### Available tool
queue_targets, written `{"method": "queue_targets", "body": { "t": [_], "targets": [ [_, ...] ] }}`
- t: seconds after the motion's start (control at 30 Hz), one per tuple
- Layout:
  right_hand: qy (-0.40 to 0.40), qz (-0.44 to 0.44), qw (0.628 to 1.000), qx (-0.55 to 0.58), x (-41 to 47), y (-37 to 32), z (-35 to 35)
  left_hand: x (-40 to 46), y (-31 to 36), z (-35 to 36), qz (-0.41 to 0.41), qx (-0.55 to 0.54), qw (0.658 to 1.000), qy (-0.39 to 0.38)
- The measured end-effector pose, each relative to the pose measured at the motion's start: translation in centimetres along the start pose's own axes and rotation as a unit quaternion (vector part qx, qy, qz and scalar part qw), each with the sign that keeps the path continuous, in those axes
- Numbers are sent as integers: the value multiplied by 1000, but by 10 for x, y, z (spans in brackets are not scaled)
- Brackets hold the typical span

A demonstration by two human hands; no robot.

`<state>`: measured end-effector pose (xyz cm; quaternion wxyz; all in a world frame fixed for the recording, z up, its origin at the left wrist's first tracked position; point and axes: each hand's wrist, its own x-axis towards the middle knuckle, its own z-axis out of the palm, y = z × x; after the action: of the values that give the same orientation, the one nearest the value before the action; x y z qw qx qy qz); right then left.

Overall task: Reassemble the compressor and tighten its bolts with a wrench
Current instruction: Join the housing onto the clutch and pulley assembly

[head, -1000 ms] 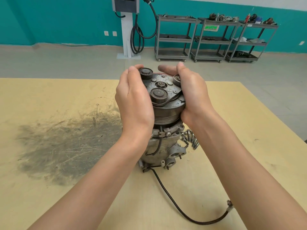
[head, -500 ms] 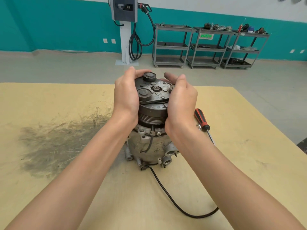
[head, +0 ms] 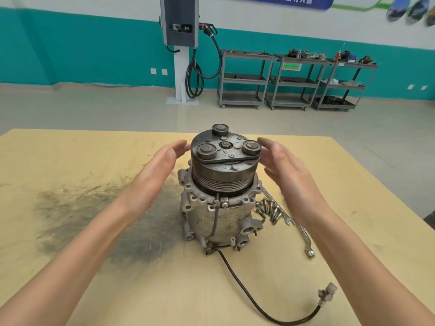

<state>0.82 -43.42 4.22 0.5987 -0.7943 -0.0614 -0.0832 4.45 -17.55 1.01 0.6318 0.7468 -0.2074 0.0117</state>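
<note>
The cast-aluminium compressor (head: 221,208), capped by a dark grooved steel pulley (head: 224,165), stands upright mid-table between the flat, empty left hand (head: 160,165) and right hand (head: 287,168); roughly six bolts (head: 268,209) and one wrench (head: 299,229) lie right.

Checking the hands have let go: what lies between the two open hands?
In the head view, the dark round pulley atop the grey metal compressor stands between left hand and right hand.
</note>
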Motion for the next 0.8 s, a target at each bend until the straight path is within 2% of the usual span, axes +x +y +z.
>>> {"method": "queue_targets", "body": {
  "t": [0.13, 0.33, 0.47, 0.53, 0.63, 0.73, 0.8],
  "targets": [
    [-125, -62, 990, -37, -5, 12, 7, -9, -10, -7, -6, 104, 991, -84],
    [-131, -47, 987, -77, 10, -8, 10, -7, 1, -8, -26, 110, 989, -98],
    [-139, -82, 966, -203, 19, -38, 4, -7, 3, -9, -47, 158, 979, -116],
    [-164, -122, 930, -304, 24, -63, -3, -9, 3, -10, -70, 172, 974, -129],
    [-250, -151, 839, -460, 35, -102, 1, -13, 2, -3, -88, 173, 975, -112],
    [-324, -118, 749, -565, 52, -121, 23, -17, 0, 9, -73, 189, 977, -60],
    [-350, -72, 732, -581, 60, -125, 34, -17, 0, 14, -71, 178, 981, -41]
  ]
}}
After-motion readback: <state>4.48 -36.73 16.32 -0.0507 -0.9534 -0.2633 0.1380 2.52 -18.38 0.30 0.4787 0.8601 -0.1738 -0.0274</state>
